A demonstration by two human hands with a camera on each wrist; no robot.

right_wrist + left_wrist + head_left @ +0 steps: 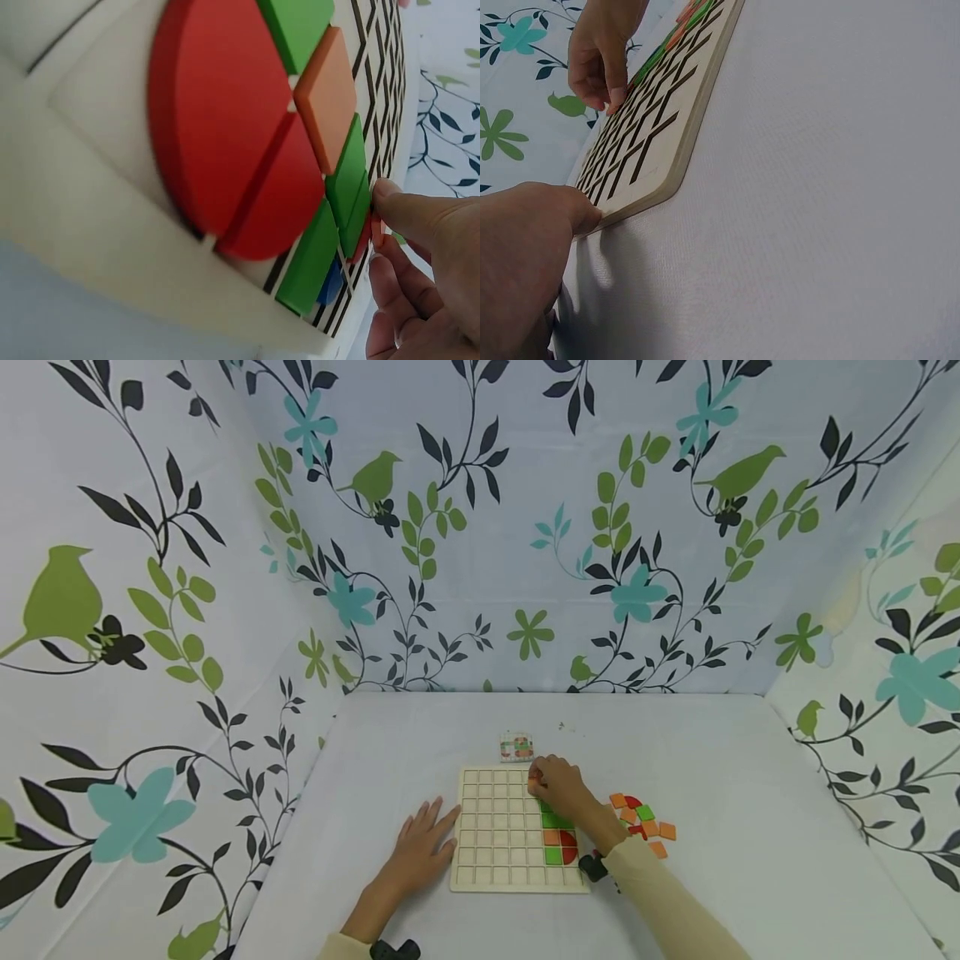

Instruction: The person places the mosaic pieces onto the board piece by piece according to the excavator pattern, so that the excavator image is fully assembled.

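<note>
Here RH [561,785] pinches 1 orange pc [377,229], LH [422,852], fingers spread, touches 1 board [497,838]

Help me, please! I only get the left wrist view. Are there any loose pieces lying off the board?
Observer: Yes. The head view shows a heap of loose pieces on the white table, to the right of the board.

Operator: Ooh! And is there anything past the board's far edge?

Observer: Yes, the head view shows a small patterned square lying there. I can't make out its picture clearly.

Operator: Is any piece on the board blue?

Observer: Yes, the right wrist view shows a blue piece, partly hidden behind a green piece.
</note>
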